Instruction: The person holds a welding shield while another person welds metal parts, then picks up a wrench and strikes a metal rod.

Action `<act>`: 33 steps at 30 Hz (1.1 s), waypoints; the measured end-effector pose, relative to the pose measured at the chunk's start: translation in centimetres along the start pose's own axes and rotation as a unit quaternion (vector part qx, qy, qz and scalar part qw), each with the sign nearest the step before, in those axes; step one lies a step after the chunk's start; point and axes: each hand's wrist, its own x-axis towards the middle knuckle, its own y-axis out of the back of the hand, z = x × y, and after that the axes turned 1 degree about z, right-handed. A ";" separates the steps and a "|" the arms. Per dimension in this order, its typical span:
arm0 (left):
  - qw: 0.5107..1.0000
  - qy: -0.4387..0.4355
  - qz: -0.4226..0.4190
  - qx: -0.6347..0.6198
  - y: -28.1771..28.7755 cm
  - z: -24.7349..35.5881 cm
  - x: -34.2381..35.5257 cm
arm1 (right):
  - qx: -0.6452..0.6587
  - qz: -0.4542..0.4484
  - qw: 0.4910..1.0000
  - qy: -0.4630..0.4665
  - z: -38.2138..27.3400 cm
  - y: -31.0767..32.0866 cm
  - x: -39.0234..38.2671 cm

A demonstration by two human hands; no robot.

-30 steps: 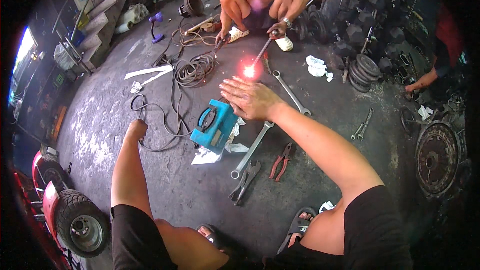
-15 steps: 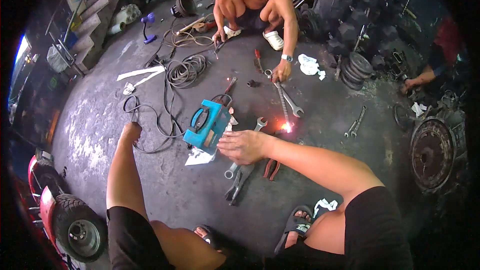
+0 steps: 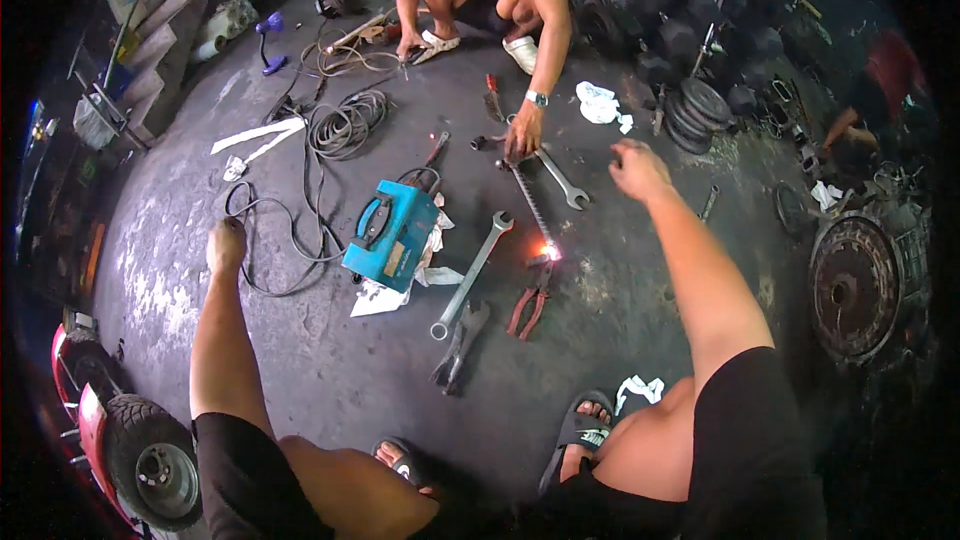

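Grey floor (image 3: pixel 330 380) props the left hand (image 3: pixel 226 243), fingers together, for balance; the right hand (image 3: pixel 636 166) hangs loosely curled, empty, far from the glowing rod (image 3: pixel 532 212)

The person wears black shorts (image 3: pixel 740 440) that cover both thighs, and the knees are bare. On the feet there are black slide sandals (image 3: pixel 585 432) with a light mark on the strap; the toes show at the front. Both forearms are bare, without sleeves. The left hand (image 3: pixel 226 243) and the right hand (image 3: pixel 637 168) carry no gloves, watch or rings that can be seen.
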 end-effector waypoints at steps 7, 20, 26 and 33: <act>0.931 -0.158 0.233 -0.234 9.5 15.8 0.3 | 0.070 0.110 0.990 -0.049 7.4 -0.1 -0.3; 0.833 -0.385 -0.398 0.009 -2.2 29.7 -20.4 | 0.146 -0.004 0.989 0.025 10.5 -7.1 6.3; 0.895 -0.283 -0.346 -0.007 -10.7 29.1 -27.5 | 0.126 -0.057 0.982 0.128 3.2 -16.9 10.2; 0.948 -0.132 -0.286 -0.045 -13.7 29.1 -29.0 | 0.068 -0.098 0.977 0.179 -4.1 -25.0 16.8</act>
